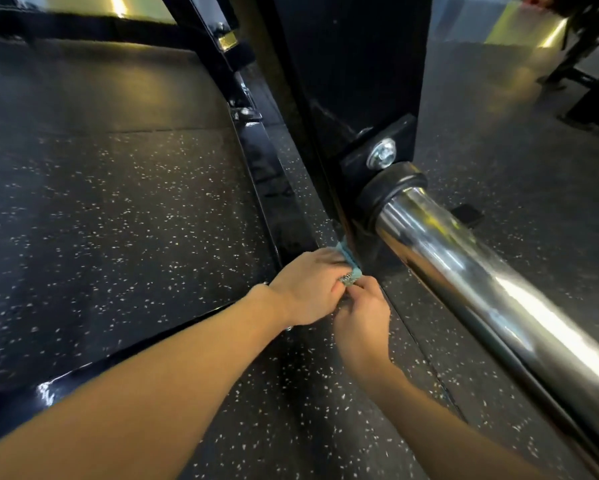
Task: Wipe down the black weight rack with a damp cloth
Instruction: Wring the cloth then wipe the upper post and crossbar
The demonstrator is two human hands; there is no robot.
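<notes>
The left hand [308,289] and right hand [362,323], both curled, pinch one small nubby teal cloth [350,271] against the foot of the glossy black weight rack [343,81], at the speckled rubber floor [118,202]. Beyond them, one round polished chrome peg [499,282] sits beneath one silver bolt [381,154].

Hidden: blue cloth [355,271], mostly under left hand [308,289]. Cut off: chrome bar [499,289] at right edge, rack upright [353,64] at top.
</notes>
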